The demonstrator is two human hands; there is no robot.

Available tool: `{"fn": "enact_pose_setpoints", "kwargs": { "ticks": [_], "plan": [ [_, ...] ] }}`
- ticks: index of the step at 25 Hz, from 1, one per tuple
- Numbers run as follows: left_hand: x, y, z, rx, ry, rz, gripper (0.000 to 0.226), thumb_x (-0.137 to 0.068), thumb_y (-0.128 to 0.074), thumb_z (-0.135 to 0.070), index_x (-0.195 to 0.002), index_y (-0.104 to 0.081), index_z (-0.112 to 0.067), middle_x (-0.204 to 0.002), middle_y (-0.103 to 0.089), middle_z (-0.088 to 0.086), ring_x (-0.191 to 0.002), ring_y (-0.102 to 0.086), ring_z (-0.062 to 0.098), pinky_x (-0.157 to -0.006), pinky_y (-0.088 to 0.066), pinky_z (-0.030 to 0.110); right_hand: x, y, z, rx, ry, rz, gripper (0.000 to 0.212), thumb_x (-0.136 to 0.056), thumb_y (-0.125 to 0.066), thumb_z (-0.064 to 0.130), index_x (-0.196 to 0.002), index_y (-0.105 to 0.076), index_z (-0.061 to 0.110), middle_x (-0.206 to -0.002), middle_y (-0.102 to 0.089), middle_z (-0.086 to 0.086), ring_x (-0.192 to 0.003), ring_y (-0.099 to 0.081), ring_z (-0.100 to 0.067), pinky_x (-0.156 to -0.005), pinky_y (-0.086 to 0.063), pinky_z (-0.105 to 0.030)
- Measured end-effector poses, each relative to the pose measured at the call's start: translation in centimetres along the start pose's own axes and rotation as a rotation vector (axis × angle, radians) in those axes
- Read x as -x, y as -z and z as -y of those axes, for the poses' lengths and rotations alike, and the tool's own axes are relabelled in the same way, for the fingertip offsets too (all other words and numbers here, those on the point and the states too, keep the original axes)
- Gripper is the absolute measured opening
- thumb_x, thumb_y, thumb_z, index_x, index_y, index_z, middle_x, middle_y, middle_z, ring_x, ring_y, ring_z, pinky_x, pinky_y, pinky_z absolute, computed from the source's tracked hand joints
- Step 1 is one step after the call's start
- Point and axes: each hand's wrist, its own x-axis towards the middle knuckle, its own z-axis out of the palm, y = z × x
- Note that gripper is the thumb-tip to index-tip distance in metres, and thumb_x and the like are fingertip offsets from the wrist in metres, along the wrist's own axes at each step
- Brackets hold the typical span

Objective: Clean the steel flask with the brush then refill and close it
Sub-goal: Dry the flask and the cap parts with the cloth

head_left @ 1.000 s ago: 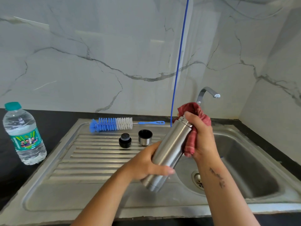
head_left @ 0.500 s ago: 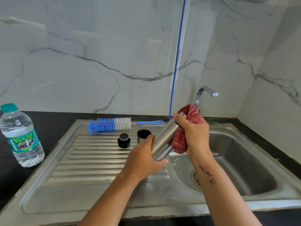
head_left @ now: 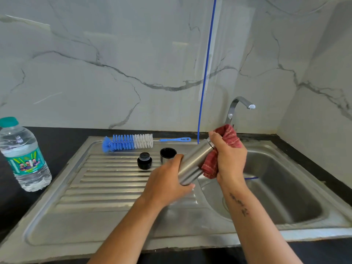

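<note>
The steel flask [head_left: 194, 161] is tilted over the draining board, its open mouth pointing up and right. My left hand [head_left: 167, 180] grips its lower end. My right hand [head_left: 227, 159] holds a red cloth [head_left: 228, 137] wrapped against the flask's upper part. The blue and white bottle brush [head_left: 131, 142] lies along the back of the draining board. A black stopper [head_left: 144, 161] and a steel cup lid [head_left: 167, 154] stand just in front of the brush. A plastic water bottle [head_left: 23, 155] with a teal cap stands on the black counter at far left.
The steel sink basin [head_left: 282, 187] lies to the right, with a tap [head_left: 238, 105] behind it. The ribbed draining board [head_left: 99, 185] spreads left of my hands. A thin blue line [head_left: 206, 69] hangs down the marble wall. The counter's front edge runs along the bottom.
The flask has been drawn lower and nearer the draining board, and my left hand has slid over its base. The right hand with the cloth has moved down along the flask.
</note>
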Motion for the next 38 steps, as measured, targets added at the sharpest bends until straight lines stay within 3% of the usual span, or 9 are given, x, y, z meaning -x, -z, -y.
{"fn": "enact_pose_setpoints", "kwargs": {
  "ticks": [6,11,13,17,22,24,29,35,38],
  "plan": [
    [-0.1,2.1,0.8,0.995,-0.013,0.604,0.06,-0.077,-0.086,-0.017,-0.13,-0.058,-0.021,-0.111,-0.073,0.015,-0.101,-0.072,0.034,-0.091,-0.058,0.047,0.1,1.0,1.7,-0.382,-0.111,0.534,0.027,-0.082,-0.072,0.02,-0.103,-0.067,0.004,-0.082,-0.068,-0.019,-0.069,-0.063,-0.033,-0.072,-0.053,-0.041],
    [0.3,-0.3,-0.6,0.175,0.05,-0.029,0.075,-0.068,-0.084,-0.059,-0.129,-0.048,-0.035,-0.104,-0.065,-0.013,-0.087,-0.067,0.011,-0.076,-0.058,0.031,0.0,-0.4,0.8,0.063,-0.001,0.097,0.024,-0.076,-0.086,0.019,-0.085,-0.07,0.003,-0.072,-0.066,-0.007,-0.065,-0.064,-0.021,-0.072,-0.059,-0.05],
    [0.2,-0.3,-0.5,0.281,0.047,0.082,0.078,-0.067,-0.087,-0.057,-0.131,-0.046,-0.037,-0.107,-0.065,-0.014,-0.092,-0.067,0.008,-0.083,-0.059,0.035,-0.2,-0.6,1.0,0.087,0.031,0.039,0.018,-0.075,-0.086,0.016,-0.082,-0.072,0.006,-0.072,-0.067,-0.008,-0.066,-0.064,-0.022,-0.075,-0.06,-0.05],
    [-0.3,1.6,0.6,1.017,0.032,0.57,0.061,-0.077,-0.086,-0.015,-0.131,-0.058,-0.02,-0.114,-0.071,0.016,-0.104,-0.072,0.037,-0.089,-0.06,0.047,0.0,0.4,2.2,-0.243,-0.065,0.491,0.015,-0.085,-0.073,0.011,-0.098,-0.069,0.004,-0.084,-0.06,-0.031,-0.07,-0.062,-0.032,-0.076,-0.054,-0.041],
    [0.3,0.3,-0.4,0.314,0.016,-0.064,0.078,-0.066,-0.088,-0.056,-0.131,-0.05,-0.037,-0.103,-0.067,-0.015,-0.09,-0.067,0.007,-0.073,-0.051,0.02,1.0,-1.1,1.4,0.019,0.115,0.101,0.015,-0.079,-0.083,0.017,-0.085,-0.072,0.009,-0.071,-0.066,-0.007,-0.064,-0.062,-0.019,-0.07,-0.055,-0.04],
    [0.1,0.7,0.1,0.457,-0.048,-0.029,0.077,-0.069,-0.089,-0.052,-0.134,-0.05,-0.036,-0.107,-0.068,-0.014,-0.094,-0.068,0.007,-0.079,-0.056,0.028,1.0,-1.4,2.0,0.001,0.206,0.098,0.019,-0.078,-0.083,0.017,-0.087,-0.071,0.005,-0.071,-0.065,-0.008,-0.063,-0.061,-0.018,-0.069,-0.055,-0.038],
    [0.0,2.4,0.2,0.911,-0.047,0.382,0.058,-0.073,-0.089,-0.019,-0.125,-0.064,-0.018,-0.11,-0.073,0.009,-0.101,-0.071,0.029,-0.093,-0.057,0.056,0.7,-0.4,3.9,-0.259,0.148,0.681,0.035,-0.083,-0.07,0.015,-0.109,-0.06,-0.007,-0.081,-0.062,-0.026,-0.07,-0.062,-0.032,-0.074,-0.053,-0.044],
    [0.2,0.5,-0.4,0.577,0.123,-0.075,0.063,-0.063,-0.09,-0.052,-0.114,-0.058,-0.033,-0.095,-0.071,-0.009,-0.084,-0.071,0.009,-0.077,-0.06,0.042,0.7,-2.6,2.2,-0.028,0.168,0.26,0.039,-0.077,-0.083,0.033,-0.089,-0.067,-0.001,-0.079,-0.067,-0.014,-0.072,-0.062,-0.024,-0.074,-0.057,-0.05],
    [0.1,-0.1,-0.5,0.302,0.15,-0.249,0.063,-0.068,-0.082,-0.06,-0.116,-0.053,-0.032,-0.094,-0.068,-0.01,-0.08,-0.069,0.01,-0.068,-0.06,0.036,1.4,-3.5,1.6,0.209,0.298,0.078,0.035,-0.086,-0.079,0.039,-0.068,-0.057,0.019,-0.06,-0.058,0.011,-0.056,-0.054,-0.006,-0.06,-0.049,-0.031]
  ]
}}
